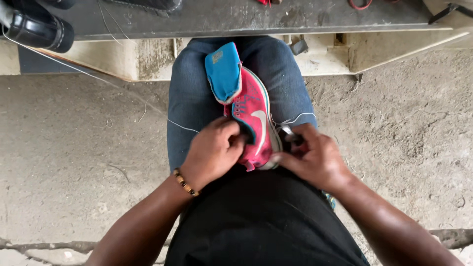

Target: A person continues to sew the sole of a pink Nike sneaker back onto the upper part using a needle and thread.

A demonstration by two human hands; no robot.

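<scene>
Rough concrete floor beneath denim lap; both hands' (213, 150) (315, 157) grip closed on pink mesh sneaker (253, 123).

Shoe (253, 118) lies on the lap between both hands, insole (223, 71) sticking out ahead

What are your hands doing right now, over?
Left hand gripping pink sneaker on lap. Right hand pinching a small dark tool at the sole edge, white thread trailing. Blue insole sticking out. Nothing blocking.
</scene>
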